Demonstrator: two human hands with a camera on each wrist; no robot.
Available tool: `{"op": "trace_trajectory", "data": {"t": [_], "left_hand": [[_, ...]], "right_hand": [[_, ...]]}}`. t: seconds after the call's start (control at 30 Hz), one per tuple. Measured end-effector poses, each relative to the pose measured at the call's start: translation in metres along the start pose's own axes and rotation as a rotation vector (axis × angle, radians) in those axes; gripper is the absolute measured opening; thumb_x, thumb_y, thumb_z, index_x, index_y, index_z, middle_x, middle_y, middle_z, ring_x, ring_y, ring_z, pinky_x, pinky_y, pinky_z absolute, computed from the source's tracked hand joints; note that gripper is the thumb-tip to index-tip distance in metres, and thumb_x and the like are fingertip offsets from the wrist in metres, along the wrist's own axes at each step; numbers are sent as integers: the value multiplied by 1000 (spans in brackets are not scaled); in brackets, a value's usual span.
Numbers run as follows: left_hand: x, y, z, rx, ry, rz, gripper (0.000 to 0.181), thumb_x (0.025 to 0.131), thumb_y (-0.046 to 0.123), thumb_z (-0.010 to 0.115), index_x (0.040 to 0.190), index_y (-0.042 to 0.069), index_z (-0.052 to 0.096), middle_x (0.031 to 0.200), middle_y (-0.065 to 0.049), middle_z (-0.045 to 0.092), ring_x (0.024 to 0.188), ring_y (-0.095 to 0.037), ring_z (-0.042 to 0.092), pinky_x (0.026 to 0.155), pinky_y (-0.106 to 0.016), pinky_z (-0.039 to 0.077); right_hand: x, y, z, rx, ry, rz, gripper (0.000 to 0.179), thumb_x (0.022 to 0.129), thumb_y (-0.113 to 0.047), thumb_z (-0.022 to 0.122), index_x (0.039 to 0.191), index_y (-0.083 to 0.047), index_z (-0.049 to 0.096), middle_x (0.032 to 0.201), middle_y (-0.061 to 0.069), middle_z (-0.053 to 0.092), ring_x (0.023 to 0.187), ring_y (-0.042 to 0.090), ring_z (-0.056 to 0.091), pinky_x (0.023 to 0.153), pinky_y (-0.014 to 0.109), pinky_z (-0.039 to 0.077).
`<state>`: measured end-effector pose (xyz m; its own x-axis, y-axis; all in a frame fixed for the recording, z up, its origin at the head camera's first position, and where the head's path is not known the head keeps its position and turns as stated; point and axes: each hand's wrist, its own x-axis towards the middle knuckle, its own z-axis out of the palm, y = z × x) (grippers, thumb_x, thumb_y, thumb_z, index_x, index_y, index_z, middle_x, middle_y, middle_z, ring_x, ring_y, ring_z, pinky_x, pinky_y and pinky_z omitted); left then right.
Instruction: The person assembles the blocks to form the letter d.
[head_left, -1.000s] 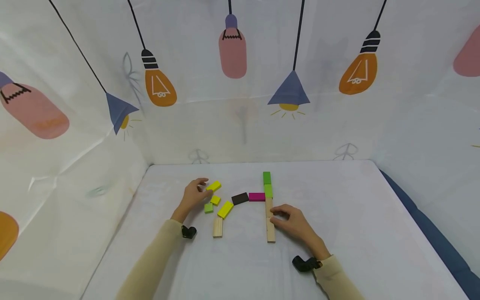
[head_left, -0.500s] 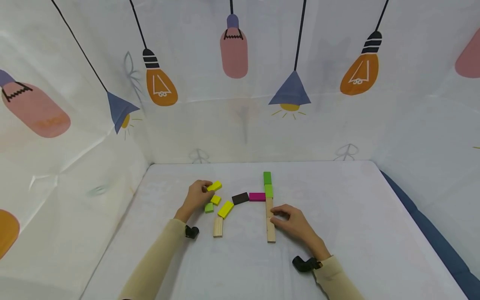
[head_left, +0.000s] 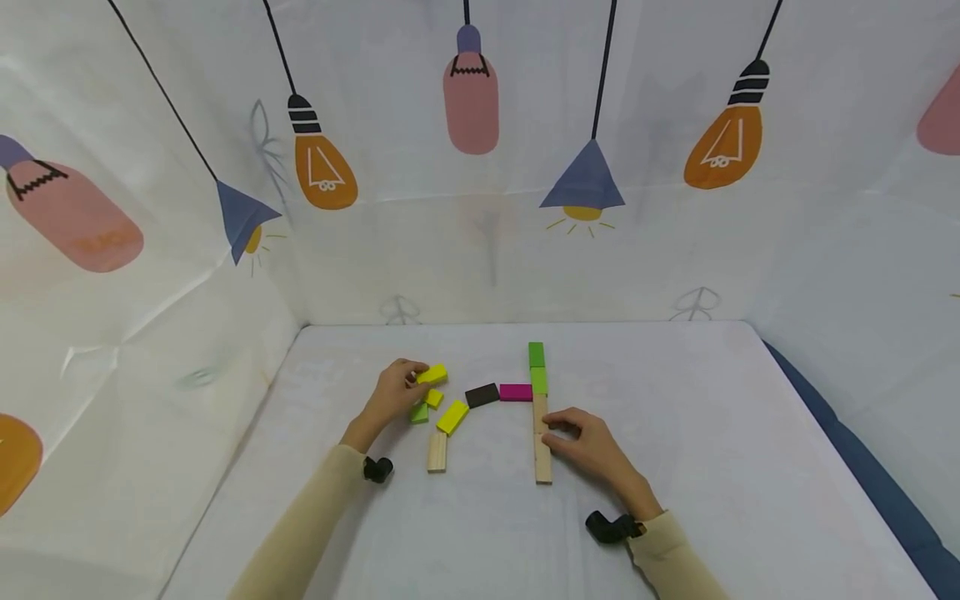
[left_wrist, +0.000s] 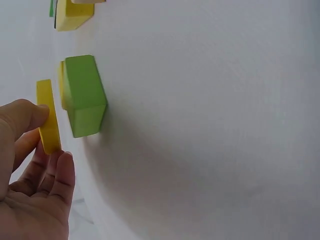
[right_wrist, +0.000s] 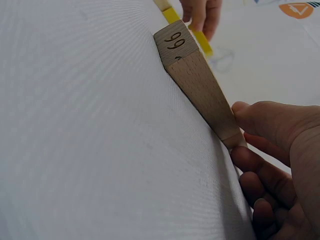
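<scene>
My left hand (head_left: 392,393) pinches a yellow block (head_left: 435,374) between thumb and fingers. In the left wrist view that yellow block (left_wrist: 48,120) is tilted, close to a green block (left_wrist: 86,82) with a bit of yellow behind it. Just below the hand in the head view are a small yellow block (head_left: 433,399) and the green block (head_left: 419,413). My right hand (head_left: 588,443) rests its thumb and index fingertips against the right side of a column of wooden blocks (head_left: 542,458). In the right wrist view, the wooden block (right_wrist: 205,95) has marks on its end.
A light green block (head_left: 539,380) and a darker green block (head_left: 536,354) extend the column. To its left run a magenta block (head_left: 516,392), a black block (head_left: 482,396), a slanted yellow block (head_left: 452,417) and a wooden block (head_left: 437,452). A patterned sheet (head_left: 420,258) stands behind the table.
My left hand's fingers have closed on the yellow block and moved it slightly right. The right hand stays at the wooden column.
</scene>
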<state>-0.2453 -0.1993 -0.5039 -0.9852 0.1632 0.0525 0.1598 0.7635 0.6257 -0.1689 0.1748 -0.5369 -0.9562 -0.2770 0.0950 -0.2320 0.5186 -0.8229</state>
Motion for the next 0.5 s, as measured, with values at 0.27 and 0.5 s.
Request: {"op": "trace_trajectory", "data": {"t": [0.27,0.5], "left_hand": [[-17,9,-13,15,-15,109,32,93,10,74,125,3,70,123,-18,66,98,-25,63,84,-39,58],[-33,20,-16,-21,-66,142,32,95,8,73,126,4,69,126,-18,64,100,-25,64,87,-40,58]], "right_hand": [[-2,1,1,-13,4,-6,29,89,-23,81,116,-15,76,113,-3,74,103,14,67,93,31,56],[1,2,0,-16,5,-22,29,90,-23,81,117,-14,75,114,-2,74,104,16,68,94,32,57]]}}
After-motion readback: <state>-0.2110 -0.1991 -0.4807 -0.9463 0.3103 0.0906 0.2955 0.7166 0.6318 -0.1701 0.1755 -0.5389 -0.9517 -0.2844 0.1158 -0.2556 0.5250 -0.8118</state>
